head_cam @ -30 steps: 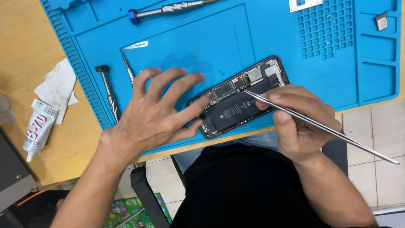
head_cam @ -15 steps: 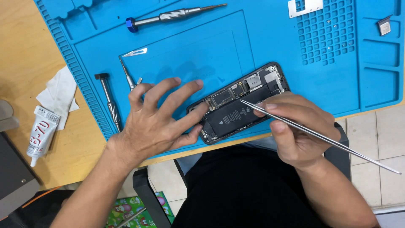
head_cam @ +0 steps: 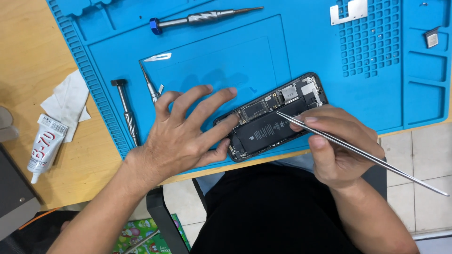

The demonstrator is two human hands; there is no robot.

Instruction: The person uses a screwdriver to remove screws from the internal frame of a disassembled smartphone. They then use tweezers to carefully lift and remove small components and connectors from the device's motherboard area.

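An opened phone (head_cam: 268, 124) with its black battery and circuit boards exposed lies tilted on a blue work mat (head_cam: 306, 51) near the table's front edge. My left hand (head_cam: 183, 136) rests with spread fingers on the mat, its thumb and forefinger pressing the phone's left end. My right hand (head_cam: 336, 146) grips long metal tweezers (head_cam: 358, 153) like a pen. Their tip sits on the phone's upper middle, just above the battery.
On the mat lie a blue-capped screwdriver (head_cam: 202, 18), a second screwdriver (head_cam: 126, 110), a thin pointed tool (head_cam: 149, 83), a small blade (head_cam: 157, 57) and a metal plate (head_cam: 349, 11). A glue tube (head_cam: 44, 146) and crumpled tissue (head_cam: 66, 103) lie on the wooden table at left.
The tweezers' tip has slid left along the phone toward its middle. My left hand has kept holding the phone's left end; the view has shifted slightly.
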